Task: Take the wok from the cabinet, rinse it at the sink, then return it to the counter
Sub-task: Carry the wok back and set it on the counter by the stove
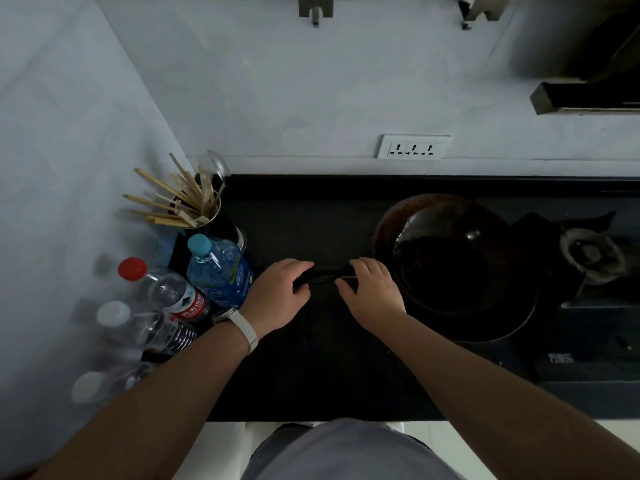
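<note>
At this moment the wok [450,271] sat at the black counter [311,375], bowl upward, and we could not tell whether its base rested on the surface or hung just above it. Its dark handle [329,273] ran out to the left of the wok, and we had both hands on it. The left hand [280,296] was wrapped round the far end of the handle, fingers curled over the top. The right hand [372,292] clasped the same handle close to the wok's rim, fingers over it and thumb on the near side. We judged the step in hand to be the return of the wok to the counter. To do it well, we reckoned the hand nearer the wok should carry the weight and the outer hand should keep the bowl level, so that any rinse water stayed inside. The gas burner [588,254] stood just to the right of the wok, and the water bottles [218,268] and the chopstick holder [207,216] stood well to its left beyond the handle's end. We judged it best to lower the wok straight down, free the outer hand first, and swing the handle toward neither.
</note>
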Tool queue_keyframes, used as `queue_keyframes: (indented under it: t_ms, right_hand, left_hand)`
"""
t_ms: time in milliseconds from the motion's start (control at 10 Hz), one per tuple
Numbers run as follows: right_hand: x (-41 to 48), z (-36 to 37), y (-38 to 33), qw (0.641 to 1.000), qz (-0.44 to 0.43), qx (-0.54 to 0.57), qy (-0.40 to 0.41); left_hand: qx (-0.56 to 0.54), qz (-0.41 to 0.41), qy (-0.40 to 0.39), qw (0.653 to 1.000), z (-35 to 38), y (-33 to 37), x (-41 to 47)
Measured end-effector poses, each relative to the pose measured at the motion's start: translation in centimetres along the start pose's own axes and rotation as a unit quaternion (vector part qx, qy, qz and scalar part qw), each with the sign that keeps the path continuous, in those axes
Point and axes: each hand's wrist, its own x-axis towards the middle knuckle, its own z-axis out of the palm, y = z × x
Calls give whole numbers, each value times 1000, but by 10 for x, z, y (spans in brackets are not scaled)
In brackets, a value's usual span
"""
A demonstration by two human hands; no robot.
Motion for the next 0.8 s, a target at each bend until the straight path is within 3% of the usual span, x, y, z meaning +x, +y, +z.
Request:
queue_keyframes:
  t_ms: [500,800]
  right_hand:
    - [-15,-5,-2,999,10,-25,-29]
    - [-57,-24,4,999,31,-25,27]
  left_hand:
    - [2,32,-23,999,-1,-1,-18]
    - [8,91,-12,996,-12,5,-14]
